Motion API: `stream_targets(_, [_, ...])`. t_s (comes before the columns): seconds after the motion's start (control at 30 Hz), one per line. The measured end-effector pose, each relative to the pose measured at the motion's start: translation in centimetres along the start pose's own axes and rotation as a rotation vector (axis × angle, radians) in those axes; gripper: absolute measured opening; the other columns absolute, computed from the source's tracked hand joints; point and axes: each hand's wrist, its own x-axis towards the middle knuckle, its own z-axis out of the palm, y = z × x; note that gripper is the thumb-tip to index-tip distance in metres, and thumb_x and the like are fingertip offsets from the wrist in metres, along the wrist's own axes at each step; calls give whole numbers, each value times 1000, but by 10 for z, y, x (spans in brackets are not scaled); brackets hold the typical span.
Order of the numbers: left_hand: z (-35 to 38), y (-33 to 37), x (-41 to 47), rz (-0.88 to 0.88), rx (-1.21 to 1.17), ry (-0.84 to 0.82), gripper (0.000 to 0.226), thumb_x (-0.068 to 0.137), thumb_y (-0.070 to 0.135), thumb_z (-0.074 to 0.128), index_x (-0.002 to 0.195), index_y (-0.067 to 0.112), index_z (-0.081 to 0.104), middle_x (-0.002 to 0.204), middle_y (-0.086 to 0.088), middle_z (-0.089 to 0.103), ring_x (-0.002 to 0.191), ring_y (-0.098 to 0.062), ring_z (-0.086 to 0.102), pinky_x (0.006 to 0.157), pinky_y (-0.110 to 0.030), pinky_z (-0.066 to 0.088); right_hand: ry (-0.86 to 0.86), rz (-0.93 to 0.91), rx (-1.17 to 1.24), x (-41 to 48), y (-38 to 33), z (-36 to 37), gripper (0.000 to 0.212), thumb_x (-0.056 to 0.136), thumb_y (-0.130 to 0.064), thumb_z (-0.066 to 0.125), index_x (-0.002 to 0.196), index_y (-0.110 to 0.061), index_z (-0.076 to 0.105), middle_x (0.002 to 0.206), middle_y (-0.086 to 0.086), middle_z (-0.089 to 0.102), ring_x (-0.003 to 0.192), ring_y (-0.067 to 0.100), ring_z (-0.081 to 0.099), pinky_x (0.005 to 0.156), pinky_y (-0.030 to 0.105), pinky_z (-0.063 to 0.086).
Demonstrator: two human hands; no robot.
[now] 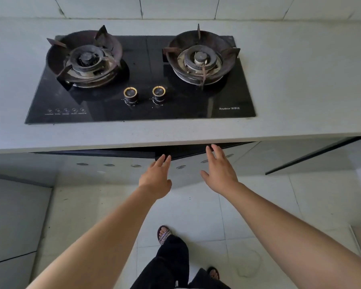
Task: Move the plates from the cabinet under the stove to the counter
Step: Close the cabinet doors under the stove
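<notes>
cabinet interior: hidden under counter | plates: unseen

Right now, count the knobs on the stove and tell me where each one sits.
2. Both are at the front middle of the stove, between the burners: the left knob and the right knob, side by side. None seem hidden.
</notes>
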Motion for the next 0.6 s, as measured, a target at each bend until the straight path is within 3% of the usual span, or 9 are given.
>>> stream_targets(0.2, [-13,17,-31,-19,5,100,67,93,24,47,150,23,11,158,4,15,143,-21,20,99,-40,44,28,-6,82,-35,5,-25,70,93,-32,51,148,-12,12,157,5,7,144,20,10,108,34,32])
stream_targets(0.43, [-25,57,-93,-4,-41,311,54,93,27,46,144,21,30,147,1,36,121,-22,48,82,-38,52,104,-117,126,-95,14,-53,64,94,-33,50,145,-10,22,153,4,20,140,20,22,105,35,34])
stream_targets(0.6, [-31,82,-138,51,-48,460,49,93,27,47,140,22,36,143,2,41,119,-22,49,77,-35,48,191,-187,148,-140,20,-79,59,93,-37,50,142,-10,30,145,5,34,131,22,37,100,41,41])
